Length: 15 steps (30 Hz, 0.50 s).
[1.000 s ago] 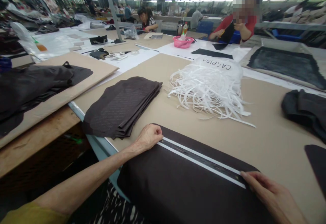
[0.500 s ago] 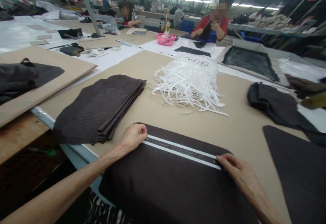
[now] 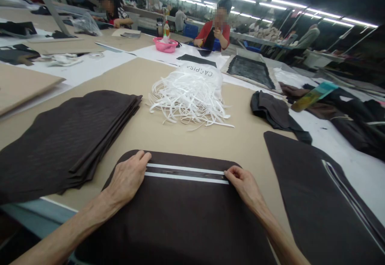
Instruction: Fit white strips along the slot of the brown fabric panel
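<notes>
Leftmost I see a stack of brown panels (image 3: 66, 128), fanned, curved-edged and matte, on the beige table covering (image 3: 192, 141). Next, the left forearm slants in from the near side. The left hand (image 3: 129, 176) lies back-up, fingers bent and together, at the left ends of two strips; I cannot tell whether they grip anything. Centrally, beneath both hands, lies the work panel (image 3: 180, 217): smooth, leather-like, round-cornered. The upper white strip (image 3: 186, 169) and lower white strip (image 3: 186, 178), narrow and parallel, flank a dark band. Beyond sits a tangled strip bundle (image 3: 189, 96). The right hand (image 3: 242, 182) angles inward, thumb and forefinger pinched at the upper strip's right end. Rightmost lies a second panel (image 3: 306, 188), also strip-lined.
</notes>
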Motion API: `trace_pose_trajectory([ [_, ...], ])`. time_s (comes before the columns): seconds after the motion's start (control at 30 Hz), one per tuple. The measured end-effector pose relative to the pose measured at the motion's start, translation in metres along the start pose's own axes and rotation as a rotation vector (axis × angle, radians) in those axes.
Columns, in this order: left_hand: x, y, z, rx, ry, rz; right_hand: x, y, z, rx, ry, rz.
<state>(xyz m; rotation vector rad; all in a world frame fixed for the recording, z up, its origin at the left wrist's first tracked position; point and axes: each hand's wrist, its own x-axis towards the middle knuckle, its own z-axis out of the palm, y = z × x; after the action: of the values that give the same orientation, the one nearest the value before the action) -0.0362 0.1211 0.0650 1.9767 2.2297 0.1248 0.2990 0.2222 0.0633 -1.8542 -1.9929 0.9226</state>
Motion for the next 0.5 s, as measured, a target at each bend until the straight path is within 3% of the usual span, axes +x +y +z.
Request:
trace_pose_trajectory([
  [0.1,-0.001,-0.001,0.008,-0.041,0.062,0.182,-0.002,-0.002,0.002,-0.035,0.027,-0.003],
  [0.17,-0.002,-0.002,0.010,-0.057,0.056,0.231,-0.003,-0.004,0.002,-0.062,0.043,0.005],
  [0.5,-0.010,0.013,0.003,0.153,-0.012,0.214,-0.007,-0.015,0.004,-0.249,0.072,0.059],
])
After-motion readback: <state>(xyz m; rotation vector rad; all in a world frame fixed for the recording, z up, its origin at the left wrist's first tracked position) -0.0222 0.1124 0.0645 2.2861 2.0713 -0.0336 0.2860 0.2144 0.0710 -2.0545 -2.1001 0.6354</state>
